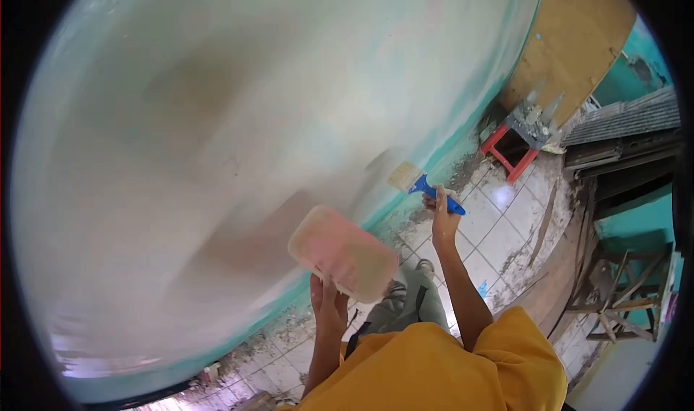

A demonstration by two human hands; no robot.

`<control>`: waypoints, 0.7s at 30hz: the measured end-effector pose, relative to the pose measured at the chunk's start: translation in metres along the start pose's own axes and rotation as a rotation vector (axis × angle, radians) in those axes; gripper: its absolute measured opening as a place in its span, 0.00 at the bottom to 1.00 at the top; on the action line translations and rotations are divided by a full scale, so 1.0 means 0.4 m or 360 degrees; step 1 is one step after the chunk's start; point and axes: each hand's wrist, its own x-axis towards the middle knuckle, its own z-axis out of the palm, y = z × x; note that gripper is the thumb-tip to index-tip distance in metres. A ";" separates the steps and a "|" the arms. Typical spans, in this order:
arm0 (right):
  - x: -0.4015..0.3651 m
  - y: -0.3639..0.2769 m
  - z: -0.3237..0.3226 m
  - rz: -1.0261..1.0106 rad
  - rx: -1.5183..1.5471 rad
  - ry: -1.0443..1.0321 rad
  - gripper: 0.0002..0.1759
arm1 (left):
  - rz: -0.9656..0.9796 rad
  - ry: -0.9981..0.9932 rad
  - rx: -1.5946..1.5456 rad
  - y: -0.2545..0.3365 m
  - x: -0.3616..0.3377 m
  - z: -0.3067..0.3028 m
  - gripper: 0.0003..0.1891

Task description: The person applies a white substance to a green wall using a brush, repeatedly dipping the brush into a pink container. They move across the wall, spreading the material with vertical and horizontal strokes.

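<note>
My right hand (442,207) is closed around the blue handle of a paintbrush (410,180), its pale, wide bristles pointing left toward the wall. In my left hand (329,299) is a shallow pinkish plastic container (345,253), gripped along its lower edge and tilted so its inside shows. Pale residue coats the inside of the container. Ahead, the wall (289,100) carries a whitish coat with green-teal showing through near its lower edge. Shadows of the container and brush fall on the wall, with the bristles apart from its surface.
A red and grey stool (517,140) with clutter on top stands by the wall at right. Behind it leans a brown board (571,35). Corrugated sheets (625,125) are stacked at far right, above a wooden frame (625,295). Dirt and debris lie on the white tiled floor (481,219).
</note>
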 end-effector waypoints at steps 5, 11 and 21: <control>-0.122 -0.265 -0.029 -0.0243 -0.0039 0.0082 0.14 | 0.0089 0.0005 0.0090 -0.006 0.058 0.053 0.30; -0.180 -0.456 -0.045 -0.0513 -0.0283 -0.0264 0.14 | 0.0231 0.0008 0.0276 -0.022 0.085 0.170 0.33; -0.066 -0.592 -0.127 -0.0923 -0.0988 -0.0738 0.12 | 0.0479 -0.0075 0.0456 -0.125 0.076 0.377 0.33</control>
